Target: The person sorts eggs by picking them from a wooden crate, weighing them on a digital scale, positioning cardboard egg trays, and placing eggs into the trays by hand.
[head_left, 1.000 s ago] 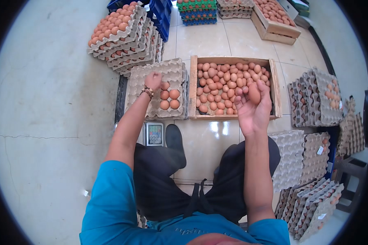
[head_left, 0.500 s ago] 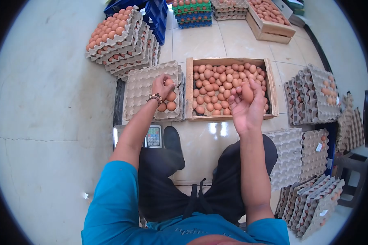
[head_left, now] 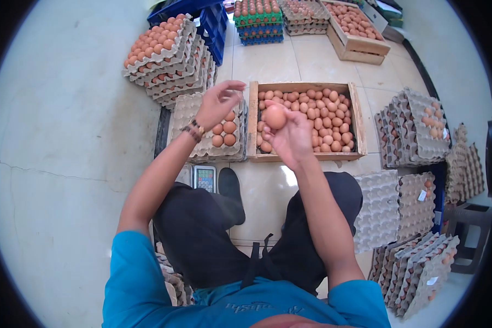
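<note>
Above the upper right part of the grey egg tray (head_left: 188,123), my left hand (head_left: 218,104) is open, its fingers stretched toward the crate, with no egg showing in it. Below that hand, several brown eggs (head_left: 229,127) sit in the cups along the tray's right side. My right hand (head_left: 291,136) is closed around a single brown egg (head_left: 275,116), raised over the left part of the wooden crate (head_left: 361,123). Loose brown eggs (head_left: 325,115) fill much of this crate, and my hand hides some of them.
A digital scale (head_left: 204,177) lies beside my shoe (head_left: 230,191). Stacked egg trays (head_left: 172,60) stand at the far left, more stacked trays (head_left: 407,131) at the right. Behind are green and blue trays (head_left: 258,24) and a second wooden crate (head_left: 361,49).
My left hand has let go of an egg on the tray and lifted off, up and right. My right hand has moved left with its egg. More eggs show in the tray.
</note>
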Available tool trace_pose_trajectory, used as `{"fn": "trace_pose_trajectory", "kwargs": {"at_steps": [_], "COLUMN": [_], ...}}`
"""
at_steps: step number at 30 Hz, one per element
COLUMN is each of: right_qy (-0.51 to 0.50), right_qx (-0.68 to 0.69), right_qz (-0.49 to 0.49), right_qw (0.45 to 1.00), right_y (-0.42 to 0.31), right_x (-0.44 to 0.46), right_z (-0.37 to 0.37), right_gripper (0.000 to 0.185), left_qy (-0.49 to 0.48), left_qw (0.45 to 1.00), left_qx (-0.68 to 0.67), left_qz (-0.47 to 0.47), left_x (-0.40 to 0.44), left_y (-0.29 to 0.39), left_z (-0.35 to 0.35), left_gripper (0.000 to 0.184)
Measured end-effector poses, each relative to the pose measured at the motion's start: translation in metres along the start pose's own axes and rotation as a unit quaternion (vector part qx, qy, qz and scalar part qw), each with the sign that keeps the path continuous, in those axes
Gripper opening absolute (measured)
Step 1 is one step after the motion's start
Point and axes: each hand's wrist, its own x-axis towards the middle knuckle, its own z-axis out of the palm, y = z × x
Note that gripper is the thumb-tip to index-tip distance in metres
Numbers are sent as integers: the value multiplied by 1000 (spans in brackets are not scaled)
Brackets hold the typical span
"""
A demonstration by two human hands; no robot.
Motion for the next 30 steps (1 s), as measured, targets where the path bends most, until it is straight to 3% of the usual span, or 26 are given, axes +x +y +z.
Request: {"fn": "trace_pose_trajectory", "kwargs": {"at_steps": [3,6,11,13,16,19,23,24,27,30], "right_qy": [-16,-32,-67,-83,-76,-67,106,60,109,139], "right_qx": [-75,-188,-317,-307,-257,-233,-287,-254,-246,-259], "right_qz": [-15,-71,-108,-87,25,33,26,40,33,28], "right_qw": [997,979,940,944,963,970,952,965,962,955], "right_y": [17,29,51,59,58,53,56,50,37,33], "right_x": [4,-6,-23,-29,-37,-42,-14,-9,-3,-8], "right_z": [12,32,46,50,56,51,-6,-16,-19,-4], "right_gripper": [42,41,43,44,42,44,35,33,50,48], "left_qy": [-80,-37,30,38,69,87,154,198,297,352], "left_qw": [995,978,976,982,997,990,983,971,923,873], "left_qx": [-27,169,199,177,-23,-95,-9,25,126,184], "left_qz": [50,116,80,60,-38,-51,-99,-128,-210,-284], "left_x": [-48,-85,-127,-143,-175,-219,-310,-341,-426,-524], "left_y": [74,101,93,92,101,112,150,167,202,213], "left_z": [10,11,5,0,-15,-57,-126,-138,-150,-144], "left_gripper": [43,50,53,53,54,53,49,47,43,41]}}
